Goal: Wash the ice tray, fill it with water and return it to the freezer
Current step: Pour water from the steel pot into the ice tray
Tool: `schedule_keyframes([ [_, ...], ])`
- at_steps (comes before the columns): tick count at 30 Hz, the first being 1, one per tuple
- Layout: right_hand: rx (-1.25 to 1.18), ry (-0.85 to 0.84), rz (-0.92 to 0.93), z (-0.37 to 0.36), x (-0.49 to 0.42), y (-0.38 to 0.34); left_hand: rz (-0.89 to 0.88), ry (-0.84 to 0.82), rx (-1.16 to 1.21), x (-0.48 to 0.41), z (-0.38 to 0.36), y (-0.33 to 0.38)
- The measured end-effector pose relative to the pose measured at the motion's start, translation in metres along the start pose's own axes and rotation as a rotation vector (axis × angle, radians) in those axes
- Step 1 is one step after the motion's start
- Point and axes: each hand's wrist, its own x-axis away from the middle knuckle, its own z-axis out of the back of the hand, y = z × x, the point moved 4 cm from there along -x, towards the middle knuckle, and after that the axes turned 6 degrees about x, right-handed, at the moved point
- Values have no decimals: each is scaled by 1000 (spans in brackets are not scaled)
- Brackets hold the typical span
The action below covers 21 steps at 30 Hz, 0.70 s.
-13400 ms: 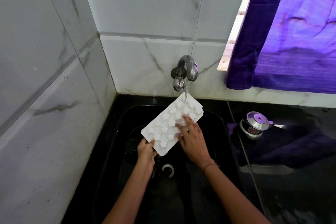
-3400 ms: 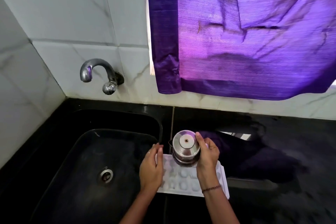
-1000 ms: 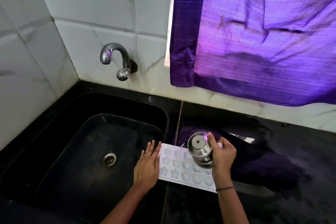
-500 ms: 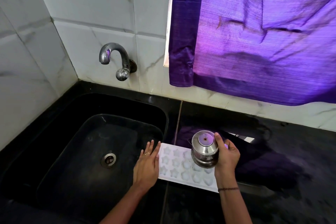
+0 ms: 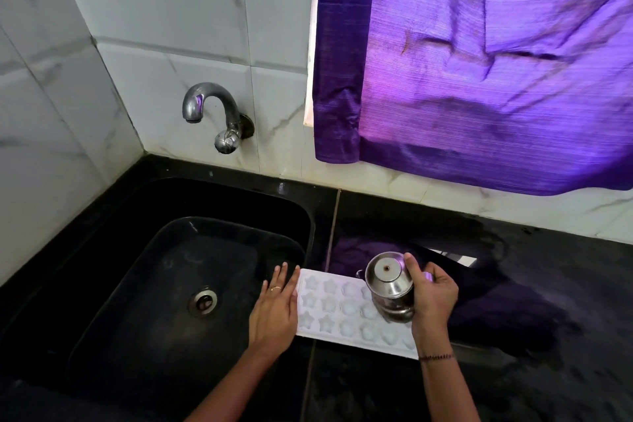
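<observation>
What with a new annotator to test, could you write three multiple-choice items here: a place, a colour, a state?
1. Where is the ice tray? A) in a freezer B) on the black counter right of the sink C) on a shelf
2. What colour is the curtain? A) green B) white C) purple
3. The right hand is: A) hanging idle B) flat on the wall C) gripping a steel pot over the tray

1 B: it lies on the counter beside the sink. 2 C: the cloth is purple throughout. 3 C: it curls round the pot above the tray.
</observation>
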Motion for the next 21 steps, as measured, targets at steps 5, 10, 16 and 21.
schedule_keyframes([
  [5,9,-8,23,-1,0,-1,-1,10,-9,1,1,0],
  [10,21,1,59,0,0,-5,-2,10,-22,1,1,0],
  [16,39,14,67,2,0,-6,-16,16,-34,0,2,1],
  [21,35,22,46,5,0,-6,-30,20,-32,-1,2,1],
])
